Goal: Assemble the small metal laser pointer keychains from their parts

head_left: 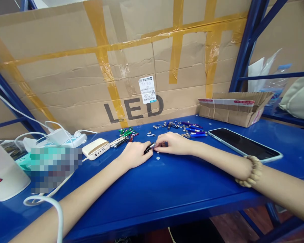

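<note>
At the middle of the blue tabletop, the left hand grips a small black tube, while the right hand pinches its silver end. From it, green pieces lie toward ten o'clock, blue tubes toward two, a phone at three.

The black cylinder looks metal-tipped, the tabletop glossy, the cardboard matt.

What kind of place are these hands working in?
Probably a small workshop or storeroom: there's a shiny blue worktop between blue rack posts, a huge brown cardboard panel printed "LED", and loose blue tube-shaped pieces.
</note>
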A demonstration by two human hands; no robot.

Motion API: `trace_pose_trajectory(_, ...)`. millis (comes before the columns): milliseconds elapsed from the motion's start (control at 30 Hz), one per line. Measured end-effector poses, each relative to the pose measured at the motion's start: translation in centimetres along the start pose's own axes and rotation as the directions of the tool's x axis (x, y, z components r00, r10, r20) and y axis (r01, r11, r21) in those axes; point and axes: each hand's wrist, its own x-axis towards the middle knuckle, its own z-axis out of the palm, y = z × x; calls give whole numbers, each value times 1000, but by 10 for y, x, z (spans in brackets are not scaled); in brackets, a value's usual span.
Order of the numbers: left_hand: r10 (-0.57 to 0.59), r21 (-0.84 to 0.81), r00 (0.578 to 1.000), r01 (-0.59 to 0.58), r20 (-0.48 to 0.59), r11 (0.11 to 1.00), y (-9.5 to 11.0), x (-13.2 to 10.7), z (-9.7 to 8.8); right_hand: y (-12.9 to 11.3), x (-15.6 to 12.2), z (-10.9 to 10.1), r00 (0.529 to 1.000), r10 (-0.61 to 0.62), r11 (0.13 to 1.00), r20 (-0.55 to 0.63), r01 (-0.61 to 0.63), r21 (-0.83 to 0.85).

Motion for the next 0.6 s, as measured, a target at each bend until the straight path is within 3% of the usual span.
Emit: trace_pose_trajectory(600,-3,18,1000,2,1,1000,-1,1,2,0,-1,1,1000,-11,999,-25,10,-42)
